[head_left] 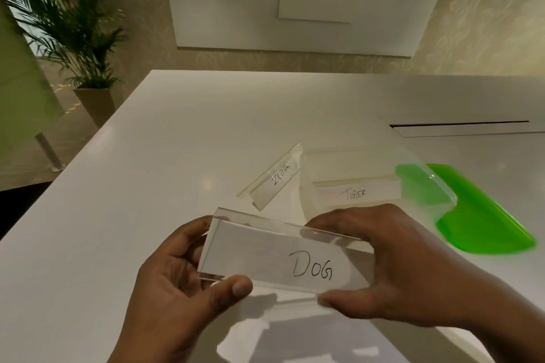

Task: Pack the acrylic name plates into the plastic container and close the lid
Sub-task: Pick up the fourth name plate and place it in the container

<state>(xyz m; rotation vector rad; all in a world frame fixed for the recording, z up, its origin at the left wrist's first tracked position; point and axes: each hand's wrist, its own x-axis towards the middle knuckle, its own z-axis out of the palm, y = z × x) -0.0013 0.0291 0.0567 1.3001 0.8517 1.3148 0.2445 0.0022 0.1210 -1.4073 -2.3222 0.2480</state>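
Observation:
Both my hands hold a clear acrylic name plate marked DOG (265,253) above the white table (147,186). My left hand (174,289) grips its left end and my right hand (392,268) grips its right end. Behind it stands the clear plastic container (368,162), open, with a plate marked TIGER (354,193) inside. A plate marked ZEBRA (274,178) lies on the table just left of the container. The green lid (477,215) lies flat to the container's right, partly under its edge.
A long cable slot (460,127) runs across the table at the back right. The table's left edge drops to the floor, where a potted palm (79,38) and a chair leg (47,150) stand.

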